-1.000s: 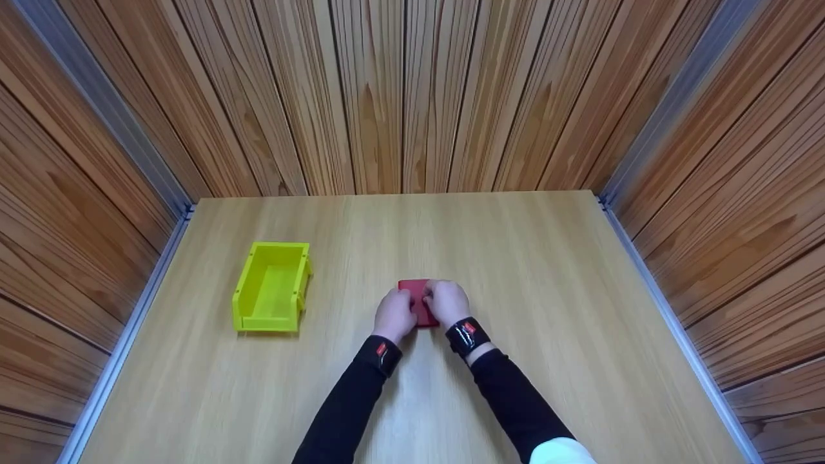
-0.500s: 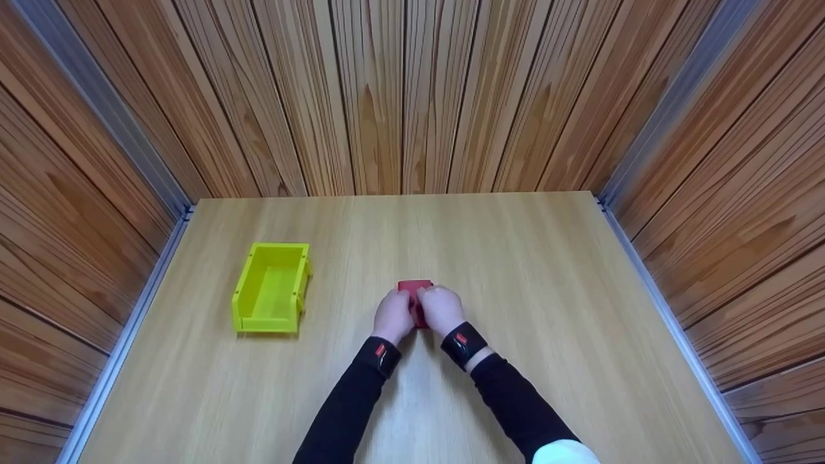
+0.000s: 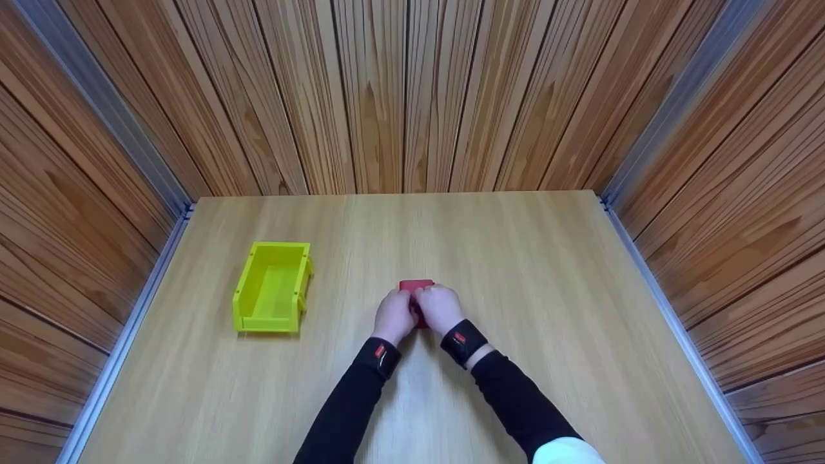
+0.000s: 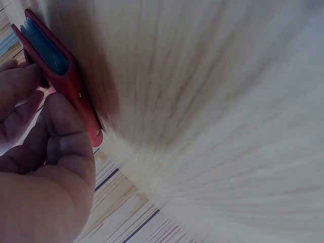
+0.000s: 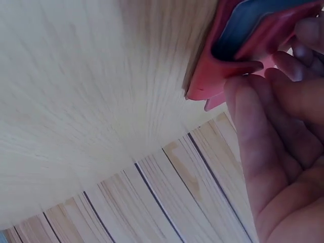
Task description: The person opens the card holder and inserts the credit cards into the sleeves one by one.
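Observation:
A red card holder [image 3: 416, 284] with bluish clear sleeves lies on the table between both hands. My left hand [image 3: 394, 316] holds its left side; in the left wrist view the curled fingers [image 4: 65, 119] sit against its red cover [image 4: 83, 96]. From the right, my right hand [image 3: 441, 310] reaches the same card holder. The right wrist view shows its fingertips [image 5: 238, 83] pinching the end of a narrow red flap on the cover [image 5: 205, 76]. The cover stands partly folded around the sleeves [image 5: 238, 30]. From the head view, the hands hide most of its lower part.
A yellow-green open bin [image 3: 271, 290] stands on the table to the left of the hands. The wooden table [image 3: 515, 258] is bordered by plank walls [image 3: 380, 96] at the back and sides, with metal rails [image 3: 670, 322] along the side edges.
My right hand has shifted slightly left and inward over the card holder, closer to the left hand, and less of its red face shows. The left hand has stayed nearly still.

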Available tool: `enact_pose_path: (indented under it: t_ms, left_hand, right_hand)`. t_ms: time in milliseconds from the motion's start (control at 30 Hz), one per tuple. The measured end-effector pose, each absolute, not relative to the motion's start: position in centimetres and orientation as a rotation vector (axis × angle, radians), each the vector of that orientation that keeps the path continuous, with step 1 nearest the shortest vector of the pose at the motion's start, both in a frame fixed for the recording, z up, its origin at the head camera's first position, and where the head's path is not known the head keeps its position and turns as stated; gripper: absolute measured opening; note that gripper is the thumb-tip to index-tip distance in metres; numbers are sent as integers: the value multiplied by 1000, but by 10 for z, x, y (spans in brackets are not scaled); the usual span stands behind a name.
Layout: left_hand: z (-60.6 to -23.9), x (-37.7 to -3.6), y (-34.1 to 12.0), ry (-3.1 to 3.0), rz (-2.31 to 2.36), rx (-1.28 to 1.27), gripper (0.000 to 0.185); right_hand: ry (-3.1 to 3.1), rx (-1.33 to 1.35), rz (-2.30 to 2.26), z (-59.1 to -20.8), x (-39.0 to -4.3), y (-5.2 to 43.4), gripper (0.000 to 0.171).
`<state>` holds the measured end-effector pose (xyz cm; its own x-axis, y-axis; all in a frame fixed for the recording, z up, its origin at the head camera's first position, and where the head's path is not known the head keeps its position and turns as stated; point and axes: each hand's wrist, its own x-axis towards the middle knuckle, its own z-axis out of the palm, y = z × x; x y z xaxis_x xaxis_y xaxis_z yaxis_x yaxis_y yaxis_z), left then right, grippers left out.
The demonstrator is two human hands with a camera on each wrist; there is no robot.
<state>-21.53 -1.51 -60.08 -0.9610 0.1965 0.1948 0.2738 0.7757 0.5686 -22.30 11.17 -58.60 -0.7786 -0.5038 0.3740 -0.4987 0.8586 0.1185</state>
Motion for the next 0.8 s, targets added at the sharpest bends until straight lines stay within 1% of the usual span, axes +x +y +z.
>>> enact_pose_path:
  t_ms: [133,267,433,600,800]
  left_hand:
    - [-601,-213,-15,-2830,-944,-378,15]
    - [-600,-214,-16,-2802,-967,-381,16]
    - [-598,-215,-17,-2822,-998,-369,14]
    - [-594,-216,-17,-2850,-1027,-349,14]
    - [-595,-215,-16,-2907,-1026,-339,16]
  right_hand:
    - [-2671,759,-31,-585,-222,114,10]
    - [-2743,709,45,-583,-222,118,11]
    - [-2818,611,231,-581,-224,123,12]
    - [-2846,516,490,-580,-229,128,7]
    - [-2855,468,667,-581,-229,133,6]
